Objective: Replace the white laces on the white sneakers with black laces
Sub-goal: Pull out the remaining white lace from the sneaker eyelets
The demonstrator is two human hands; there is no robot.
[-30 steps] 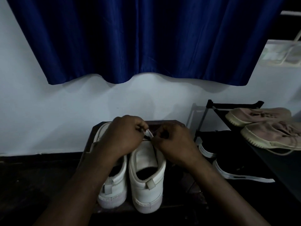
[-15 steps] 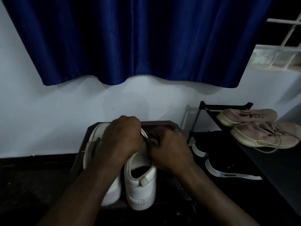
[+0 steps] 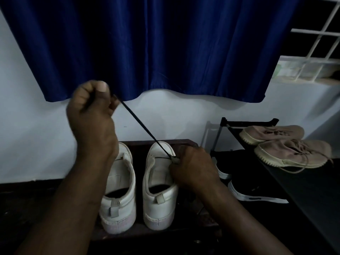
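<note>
Two white sneakers stand side by side on a dark stool [image 3: 184, 141], heels toward me: the left sneaker [image 3: 119, 190] and the right sneaker [image 3: 159, 192]. A black lace [image 3: 139, 124] runs taut from the right sneaker's front up and to the left. My left hand [image 3: 92, 111] is raised high and grips the lace's upper end. My right hand [image 3: 193, 166] grips the right sneaker's upper at its right side, where the lace comes out. The eyelets are hidden by my right hand.
A black shoe rack [image 3: 248, 124] stands to the right with two beige sneakers [image 3: 287, 150] on top and black shoes [image 3: 253, 192] below. A blue curtain [image 3: 156, 45] hangs on the white wall behind. A barred window [image 3: 316, 52] is at upper right.
My left hand has risen from the sneaker's tongue up and to the left, drawing the black lace out taut. My right hand stays at the right sneaker.
</note>
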